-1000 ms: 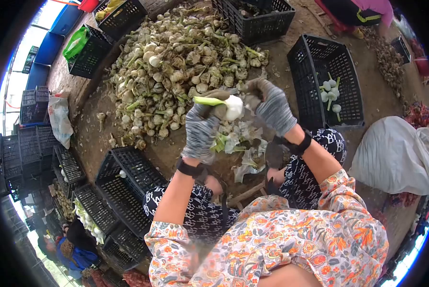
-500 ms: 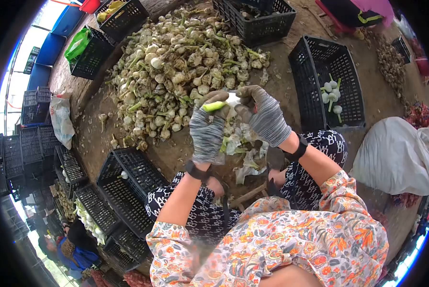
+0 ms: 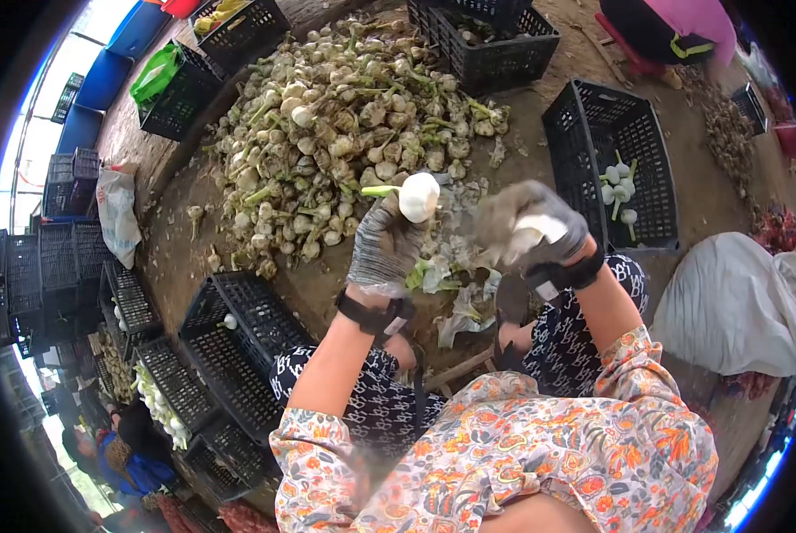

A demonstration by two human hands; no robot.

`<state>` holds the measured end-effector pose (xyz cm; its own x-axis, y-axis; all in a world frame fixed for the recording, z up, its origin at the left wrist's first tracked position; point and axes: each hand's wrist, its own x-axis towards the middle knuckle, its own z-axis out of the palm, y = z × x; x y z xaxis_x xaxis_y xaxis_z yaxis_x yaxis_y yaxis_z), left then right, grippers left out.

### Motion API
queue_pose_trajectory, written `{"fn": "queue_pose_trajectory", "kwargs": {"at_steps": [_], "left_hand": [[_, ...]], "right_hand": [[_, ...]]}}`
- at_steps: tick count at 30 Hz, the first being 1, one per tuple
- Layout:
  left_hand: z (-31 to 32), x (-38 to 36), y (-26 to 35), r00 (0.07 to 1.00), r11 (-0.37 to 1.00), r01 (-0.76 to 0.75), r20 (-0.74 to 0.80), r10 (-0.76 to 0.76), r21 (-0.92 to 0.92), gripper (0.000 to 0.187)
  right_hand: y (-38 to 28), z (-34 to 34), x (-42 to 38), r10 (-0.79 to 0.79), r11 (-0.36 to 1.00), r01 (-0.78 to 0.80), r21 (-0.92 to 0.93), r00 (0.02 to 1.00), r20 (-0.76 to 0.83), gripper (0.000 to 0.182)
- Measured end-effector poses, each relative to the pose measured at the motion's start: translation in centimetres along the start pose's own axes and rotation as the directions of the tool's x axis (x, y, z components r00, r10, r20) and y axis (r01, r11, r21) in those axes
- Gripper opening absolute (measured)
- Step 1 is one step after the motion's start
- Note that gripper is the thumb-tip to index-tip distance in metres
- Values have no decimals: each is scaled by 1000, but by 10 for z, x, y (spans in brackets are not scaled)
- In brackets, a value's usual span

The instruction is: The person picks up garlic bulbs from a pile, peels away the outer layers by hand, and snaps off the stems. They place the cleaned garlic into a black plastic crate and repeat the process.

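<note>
A white garlic bulb (image 3: 418, 197) with a short green stem pointing left is held in the fingers of my left hand (image 3: 386, 240), closed on it in front of the big garlic heap (image 3: 345, 115). My right hand (image 3: 531, 226), apart from the bulb on the right, is blurred by motion. Against its palm lies a pale piece of garlic skin (image 3: 542, 229). Both hands wear grey gloves. Below them, loose garlic peelings (image 3: 458, 306) are scattered on the ground between my feet.
A black crate (image 3: 657, 178) at right contains several cleaned garlic bulbs (image 3: 617, 182). Another black crate (image 3: 265, 311) by my left knee holds one bulb. A white sack (image 3: 727, 298) lies at right. More crates (image 3: 496, 53) stand behind the heap, and a person in pink (image 3: 700, 22) is at upper right.
My hands have parted: the right moved right and down, with pale skin in it. The left keeps the garlic bulb, now fully visible with its stem to the left.
</note>
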<state>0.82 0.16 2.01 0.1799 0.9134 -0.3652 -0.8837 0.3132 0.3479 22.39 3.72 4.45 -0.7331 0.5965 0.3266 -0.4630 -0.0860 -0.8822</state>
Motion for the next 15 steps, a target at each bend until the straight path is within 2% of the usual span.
{"fn": "queue_pose_trajectory", "kwargs": {"at_steps": [1,2,3,4,5,8,9,10,12,13,14,15], "left_hand": [[-2,0,-2,999,999,-23,-41,21,-31,28],[-3,-1,-2,998,999,1,-58,-4,-45,27],[-5,-1,0,997,998,26,-71,-30,-58,27],[-5,1,1,995,996,49,-81,-55,-72,27],[-3,3,2,992,997,48,-113,-55,-64,26],[-4,2,-2,971,997,67,-228,-76,-47,25],[-10,4,-5,973,993,82,-210,-99,-90,24],[-15,7,-10,971,994,87,-220,-99,-62,24],[-16,8,-18,965,995,103,-241,-100,0,22],[-15,7,-22,960,997,80,-271,-74,11,20],[-14,8,-24,951,997,73,-305,-59,36,20],[-15,8,-26,940,996,63,-340,-39,60,20]], "right_hand": [[-5,-5,-2,48,984,-42,176,998,-31,18],[-17,-8,-3,237,971,-228,74,962,-137,21],[-11,-4,-2,304,903,-368,-222,912,-277,25],[0,-2,0,314,724,-505,-471,848,-427,29],[6,-1,1,208,187,-466,-865,879,-429,39],[22,9,8,197,620,-590,-517,755,-626,44],[31,13,17,218,795,-501,-341,762,-610,45],[27,20,14,214,692,-576,-435,739,-638,44],[47,24,12,207,763,-529,-371,744,-636,32],[46,20,7,312,883,-462,-82,709,-632,29],[35,20,6,413,909,-354,220,691,-594,26],[28,19,4,501,834,-224,504,690,-523,23]]}}
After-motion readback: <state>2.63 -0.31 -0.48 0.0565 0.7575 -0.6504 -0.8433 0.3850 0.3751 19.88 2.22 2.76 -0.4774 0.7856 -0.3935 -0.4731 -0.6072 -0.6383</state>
